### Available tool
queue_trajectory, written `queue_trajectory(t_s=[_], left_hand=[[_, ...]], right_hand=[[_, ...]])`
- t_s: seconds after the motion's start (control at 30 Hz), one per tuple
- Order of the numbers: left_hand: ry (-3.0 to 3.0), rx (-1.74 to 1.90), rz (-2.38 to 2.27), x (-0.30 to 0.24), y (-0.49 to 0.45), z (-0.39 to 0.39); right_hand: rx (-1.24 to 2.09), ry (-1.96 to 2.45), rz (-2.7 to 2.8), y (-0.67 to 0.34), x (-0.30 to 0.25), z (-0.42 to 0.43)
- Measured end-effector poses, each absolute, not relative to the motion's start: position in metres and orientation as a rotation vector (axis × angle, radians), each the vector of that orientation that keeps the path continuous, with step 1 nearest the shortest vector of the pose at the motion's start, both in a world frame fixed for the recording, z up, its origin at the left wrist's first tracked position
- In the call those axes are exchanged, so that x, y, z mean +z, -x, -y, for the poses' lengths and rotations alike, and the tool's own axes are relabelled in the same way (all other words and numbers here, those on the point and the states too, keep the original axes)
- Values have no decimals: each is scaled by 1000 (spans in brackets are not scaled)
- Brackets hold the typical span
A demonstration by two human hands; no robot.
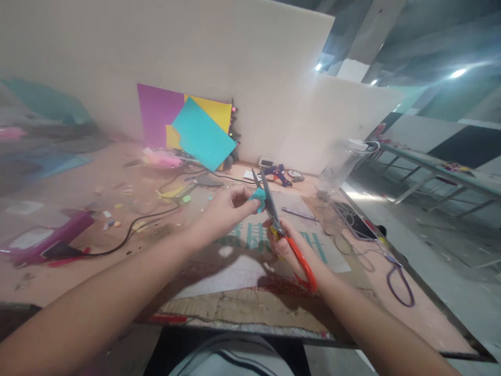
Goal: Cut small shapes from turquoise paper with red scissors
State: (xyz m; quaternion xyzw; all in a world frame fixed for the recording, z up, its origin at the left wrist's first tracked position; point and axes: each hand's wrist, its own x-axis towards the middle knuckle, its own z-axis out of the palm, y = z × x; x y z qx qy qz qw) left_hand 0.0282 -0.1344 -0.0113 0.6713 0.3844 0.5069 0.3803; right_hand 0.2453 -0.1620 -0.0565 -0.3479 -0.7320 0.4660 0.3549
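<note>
Pinched in the fingers of my left hand (230,209) is a small turquoise piece (258,198), perhaps foam or paper. My right hand (287,243) is closed around a pair of scissors (270,201) with orange-red handles. The blades point up and away from me and stand slightly apart, right beside the turquoise piece. Something yellow shows at the fingers of my right hand. Below both hands a white sheet with large green characters (254,237) lies on brown cardboard (242,308).
A purple glue gun (58,237) with a black cord lies at left, a dark blue one (277,174) at the back. Turquoise sheet (203,136) and purple sheet (160,115) lean against the back panel. A clear container (340,162) stands at right, near a purple loop (399,287).
</note>
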Motion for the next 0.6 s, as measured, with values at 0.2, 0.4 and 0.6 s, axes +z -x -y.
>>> queue_trajectory(t_s=[0.2,0.4,0.6], left_hand=[[-1695,1264,-992,-12,-27,134],[-1656,1245,-990,-13,-24,131],[-1652,1223,-958,-15,-23,130]], right_hand=[[1209,889,1931,-247,-54,161],[1197,889,1944,-246,-49,161],[1214,892,1947,-246,-48,161]])
